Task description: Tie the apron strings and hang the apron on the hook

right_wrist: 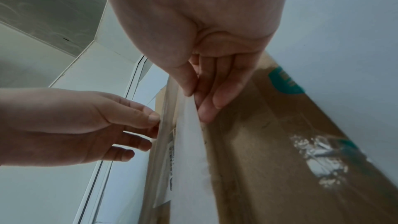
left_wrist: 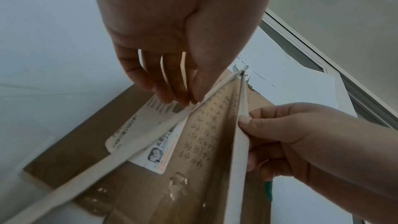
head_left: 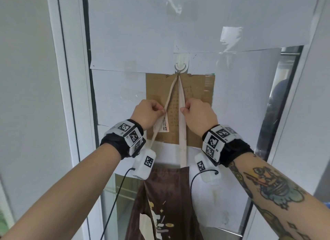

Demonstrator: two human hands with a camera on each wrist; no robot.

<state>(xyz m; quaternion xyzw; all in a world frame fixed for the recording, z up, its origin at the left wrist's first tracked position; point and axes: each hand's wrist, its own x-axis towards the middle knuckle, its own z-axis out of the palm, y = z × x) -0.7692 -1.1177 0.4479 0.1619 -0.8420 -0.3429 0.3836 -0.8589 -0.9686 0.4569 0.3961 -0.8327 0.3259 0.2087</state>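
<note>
A brown apron (head_left: 166,200) with a printed figure hangs below my hands. Its cream neck strap (head_left: 182,96) loops over the metal hook (head_left: 180,68) on the white panel and runs down in two strands. My left hand (head_left: 151,112) pinches the left strand (left_wrist: 150,135) between thumb and fingertips. My right hand (head_left: 195,112) pinches the right strand (left_wrist: 241,142) at about the same height. In the right wrist view the strand (right_wrist: 189,142) runs down from the right hand's fingertips (right_wrist: 204,113). The waist strings are out of sight.
A brown cardboard sheet (head_left: 198,89) with handwriting and a white label (head_left: 165,125) is taped to the panel behind the strap. White paper (head_left: 142,34) covers the panel above. A door frame (head_left: 71,96) stands at the left, a glass strip (head_left: 278,105) at the right.
</note>
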